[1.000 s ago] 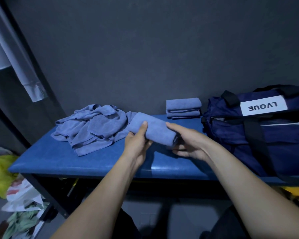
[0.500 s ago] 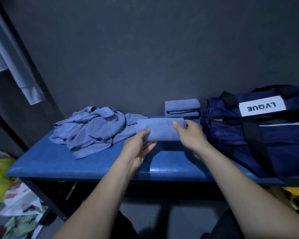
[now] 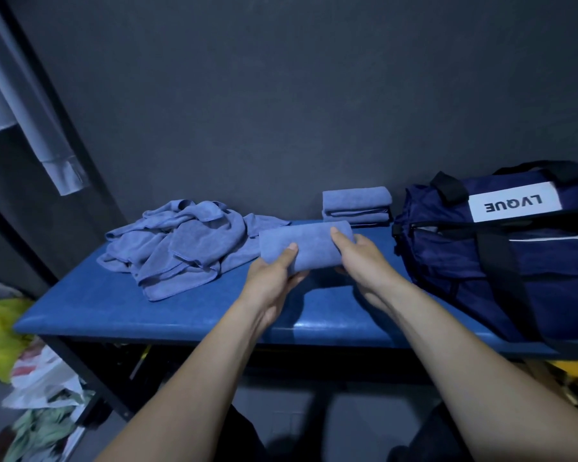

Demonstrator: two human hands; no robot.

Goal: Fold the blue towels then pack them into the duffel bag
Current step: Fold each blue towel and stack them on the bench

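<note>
A folded blue towel (image 3: 309,243) is held just above the blue bench (image 3: 147,305), level and lengthwise. My left hand (image 3: 274,281) grips its near left end, thumb on top. My right hand (image 3: 361,258) grips its right end, thumb on top and fingers underneath. A heap of unfolded blue towels (image 3: 184,245) lies on the bench to the left. A small stack of folded blue towels (image 3: 357,205) sits at the back against the wall. The navy duffel bag (image 3: 501,261) with a white LVQUE label stands at the right, its zip partly open.
A dark wall runs close behind the bench. A pale garment (image 3: 47,141) hangs at the upper left. Yellow and white bags (image 3: 10,345) and cloth lie on the floor at the lower left. Something yellow (image 3: 568,365) shows under the bench at the right.
The folded towel was tilted in both hands, then turned level. It now sits a little farther back, and both hands have shifted with it.
</note>
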